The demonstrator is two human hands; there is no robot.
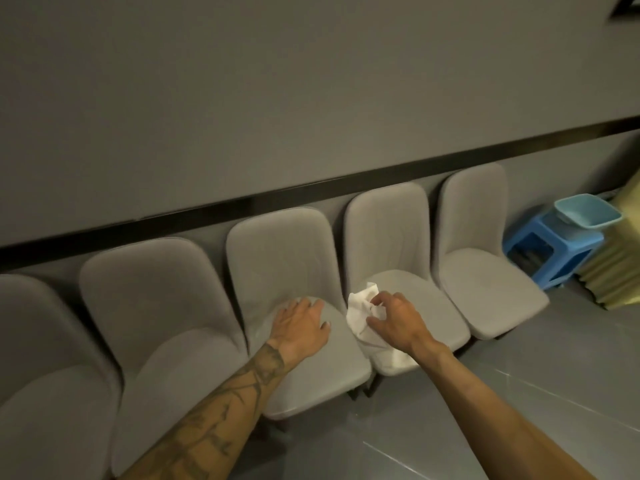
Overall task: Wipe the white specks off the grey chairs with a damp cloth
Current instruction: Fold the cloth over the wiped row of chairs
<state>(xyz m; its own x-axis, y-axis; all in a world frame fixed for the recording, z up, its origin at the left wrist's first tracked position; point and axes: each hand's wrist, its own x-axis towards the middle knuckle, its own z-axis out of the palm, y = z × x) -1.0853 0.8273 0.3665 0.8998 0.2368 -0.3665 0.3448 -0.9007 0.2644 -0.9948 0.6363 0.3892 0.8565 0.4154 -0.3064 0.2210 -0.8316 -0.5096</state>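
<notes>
right grip (398, 320) pinching white cloth (360, 306) on fourth chair (388, 230) | left grip (301, 327) spread flat on third chair (277, 254)

Inspection finds no legible text, label, brand, number or sign on the grey chairs (287, 258), the white cloth (360, 306), the blue stool (554, 251), the basin (585, 211) or the wall (277, 98); the left forearm (221, 410) carries tattoo figures without readable lettering.

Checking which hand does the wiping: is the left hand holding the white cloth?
No: the left hand lies flat on a grey chair; the right hand grips the white cloth.
</notes>
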